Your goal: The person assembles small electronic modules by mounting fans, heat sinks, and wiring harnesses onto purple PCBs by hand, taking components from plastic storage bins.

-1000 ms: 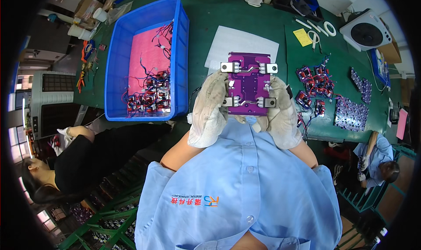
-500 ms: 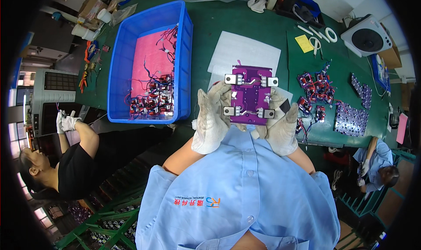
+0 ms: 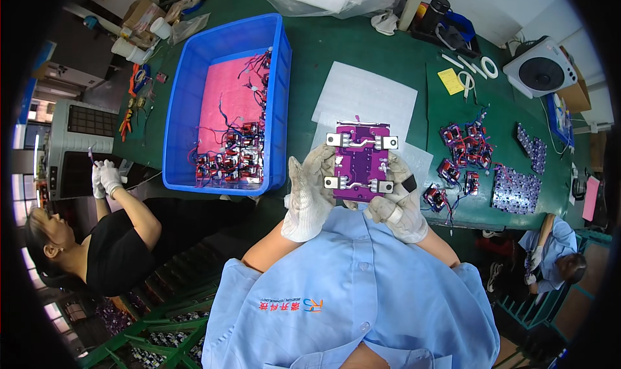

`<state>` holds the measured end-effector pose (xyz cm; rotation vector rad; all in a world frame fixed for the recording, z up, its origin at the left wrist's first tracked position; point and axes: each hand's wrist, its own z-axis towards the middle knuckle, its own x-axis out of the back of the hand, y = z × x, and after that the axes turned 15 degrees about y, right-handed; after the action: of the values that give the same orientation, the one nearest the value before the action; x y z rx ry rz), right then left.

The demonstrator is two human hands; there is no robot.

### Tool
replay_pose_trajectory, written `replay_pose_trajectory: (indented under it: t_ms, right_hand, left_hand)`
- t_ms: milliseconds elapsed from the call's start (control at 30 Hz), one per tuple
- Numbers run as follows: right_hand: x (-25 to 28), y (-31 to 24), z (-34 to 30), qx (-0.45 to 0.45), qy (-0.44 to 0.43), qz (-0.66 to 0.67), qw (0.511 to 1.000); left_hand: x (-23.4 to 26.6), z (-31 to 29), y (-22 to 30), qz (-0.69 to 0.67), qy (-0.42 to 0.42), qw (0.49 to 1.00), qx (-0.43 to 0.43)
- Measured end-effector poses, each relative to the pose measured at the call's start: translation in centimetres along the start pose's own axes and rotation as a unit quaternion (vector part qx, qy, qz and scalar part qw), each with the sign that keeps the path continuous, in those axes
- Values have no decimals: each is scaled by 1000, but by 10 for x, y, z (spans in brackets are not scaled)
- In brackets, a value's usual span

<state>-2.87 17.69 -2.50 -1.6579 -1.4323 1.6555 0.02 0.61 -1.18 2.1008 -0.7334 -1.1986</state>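
In front of my chest I hold a purple circuit board with silver metal terminal tabs at its left and right sides. My left hand, in a whitish work glove, grips its left edge with the thumb held out from it. The gloved right hand grips the right side, its thumb bent in by the lower right corner. Most of my fingers are hidden behind the board. Past it, a white foam sheet lies on the green table.
To the left stands a blue bin with pink lining and several wired board assemblies. More wired assemblies and small circuit boards lie at right. A fan-like grey box is far right. One person works at left, another at right.
My right thumb has swung in from the side toward the board's lower right corner. The board now sits a little lower in view; the whole scene has shifted slightly downward.
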Motion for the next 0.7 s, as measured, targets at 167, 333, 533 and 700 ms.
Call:
replay_pose_trajectory:
  t_ms: [167,333,533,700]
  right_hand:
    - [-10,6,11,44,-13,-81,996]
    - [-21,23,21,98,-15,-193,976]
    - [-23,30,30,101,0,-265,959]
    - [-48,32,49,-185,85,139,969]
  left_hand:
    - [7,5,6,-47,71,996,17]
    - [24,14,16,-61,49,997,-20]
    - [90,36,-3,-206,-38,966,152]
    - [98,49,38,3,-113,971,210]
